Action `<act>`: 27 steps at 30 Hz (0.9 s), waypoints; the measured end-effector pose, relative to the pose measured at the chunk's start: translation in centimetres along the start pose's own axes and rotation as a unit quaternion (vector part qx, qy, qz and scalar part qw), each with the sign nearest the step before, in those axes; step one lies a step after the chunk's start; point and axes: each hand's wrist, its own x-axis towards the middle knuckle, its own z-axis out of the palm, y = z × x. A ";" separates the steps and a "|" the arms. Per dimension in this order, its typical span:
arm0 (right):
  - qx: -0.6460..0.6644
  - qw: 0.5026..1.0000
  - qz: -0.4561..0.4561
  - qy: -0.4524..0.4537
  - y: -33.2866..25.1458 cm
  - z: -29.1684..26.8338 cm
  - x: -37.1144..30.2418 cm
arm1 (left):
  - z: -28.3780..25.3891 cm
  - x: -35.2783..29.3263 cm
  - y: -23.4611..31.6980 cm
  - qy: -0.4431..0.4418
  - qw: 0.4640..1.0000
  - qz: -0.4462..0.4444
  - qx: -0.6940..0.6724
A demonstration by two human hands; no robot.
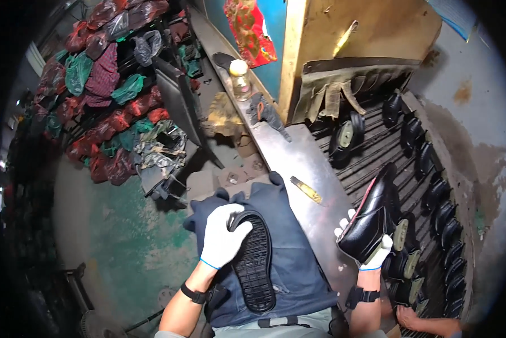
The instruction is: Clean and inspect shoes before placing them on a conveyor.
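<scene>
Ahead of the hands runs a metal bench point(289, 155), bearing a yellow tool point(306, 190), a bottle point(240, 84) and a dark grey thing. Beyond its right side is a slatted rack point(371, 152) with rows of black shoes, several just beside the right hand point(377, 254). A board point(349, 34) with hanging strips stands over the rack's far end. Bags point(98, 138) in red and green are heaped at upper left, well apart from the hands.

The left hand point(222, 234) pinches a black sole point(254, 270) by its upper end, thumb on the face, above the dark blue apron point(298, 242). The right hand cradles a black shoe point(377, 217) around its lower end, between thumb and fingers, near the bench's right edge, toe pointing away.

Green floor point(118, 225) stretches left of the apron; a wall bounds the rack on the right.

The left fingers are hidden behind the sole, the right palm behind the shoe. Another person's hand point(406, 316) shows at lower right, its arm cut off. The rim is dark.
</scene>
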 end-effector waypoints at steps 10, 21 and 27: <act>-0.220 0.972 0.078 -0.015 8.5 6.2 -1.5 | -2.8 -1.5 -0.4 -0.185 0.759 -0.078 -0.619; -0.598 0.772 -0.065 -0.204 11.0 10.1 -5.0 | -6.6 0.6 4.9 -0.169 0.894 0.164 -0.382; -0.652 0.709 -0.060 -0.263 11.5 10.1 -6.6 | -6.5 -0.6 5.7 -0.229 0.882 0.116 -0.395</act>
